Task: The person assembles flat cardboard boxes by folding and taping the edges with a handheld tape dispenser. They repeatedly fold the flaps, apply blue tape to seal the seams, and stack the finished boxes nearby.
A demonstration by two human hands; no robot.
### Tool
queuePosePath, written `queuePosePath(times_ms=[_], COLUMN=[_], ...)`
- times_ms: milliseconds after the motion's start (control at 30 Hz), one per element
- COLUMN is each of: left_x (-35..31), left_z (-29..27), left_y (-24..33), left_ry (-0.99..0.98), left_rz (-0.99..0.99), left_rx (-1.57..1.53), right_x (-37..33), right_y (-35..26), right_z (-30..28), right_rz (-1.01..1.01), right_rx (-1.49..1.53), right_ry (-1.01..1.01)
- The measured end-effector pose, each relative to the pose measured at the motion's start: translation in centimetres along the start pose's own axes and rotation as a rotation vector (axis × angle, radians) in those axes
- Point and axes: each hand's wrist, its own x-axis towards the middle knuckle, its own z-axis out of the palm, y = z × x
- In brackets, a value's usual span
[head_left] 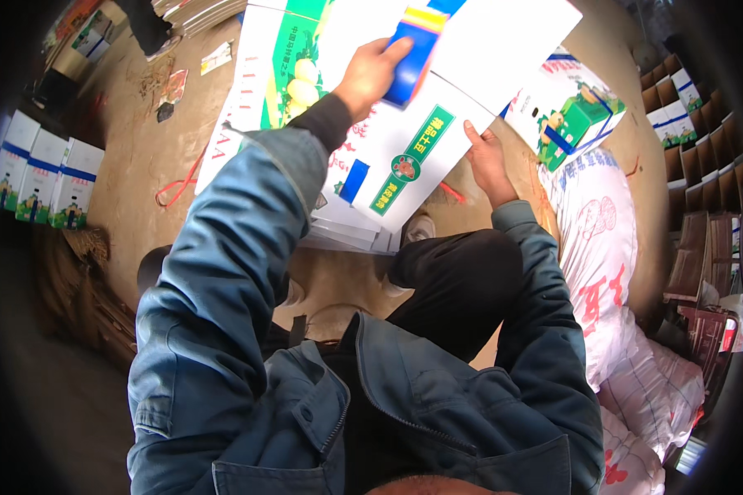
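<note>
A large white carton [479, 62] with green panels and pictures of potatoes lies before me, its flaps showing. My left hand [370, 78] is closed round a blue block-shaped tape dispenser [413, 66] with yellow and orange edges, held over the carton and slightly smeared. A short blue strip [354, 181] sits on the near white panel [437, 136], beside its green label. At that panel's right edge, my right hand [490, 161] grips the cardboard with one digit along the edge. Its other fingers are partly hidden.
White sheets or flaps [347, 231] show under the carton. To the right stand a closed potato carton [565, 107] and full white sacks [598, 247]. Several cartons [37, 177] line the left, and open ones [677, 103] the far right. Red string [177, 188] lies on the floor.
</note>
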Motion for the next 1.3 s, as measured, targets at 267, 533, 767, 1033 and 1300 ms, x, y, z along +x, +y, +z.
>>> queuePosePath(times_ms=[267, 533, 767, 1033, 1300], left_x=[-9.5, -24.8, -35.4, -36.0, -36.0], left_z=[-9.3, -20.0, -21.8, -23.2, -23.5], left_y=[-13.5, -17.4, -22.4, -25.7, -27.7], left_ry=[0.133, 0.057, 0.094, 0.052, 0.05], left_rz=[-0.421, -0.722, -0.806, -0.795, -0.888], left_rx=[0.309, 0.496, 0.375, 0.512, 0.549], right_x=[3.7, 2.3, 3.0, 2.8, 2.2], right_y=[20.0, 26.2, 25.3, 23.1, 22.7], right_z=[-1.1, -2.1, -0.7, 0.6, 0.8], right_rz=[0.313, 0.48, 0.497, 0.545, 0.523], right_rx=[-0.071, 0.331, 0.34, 0.369, 0.345], right_ry=[0.288, 0.431, 0.437, 0.547, 0.482])
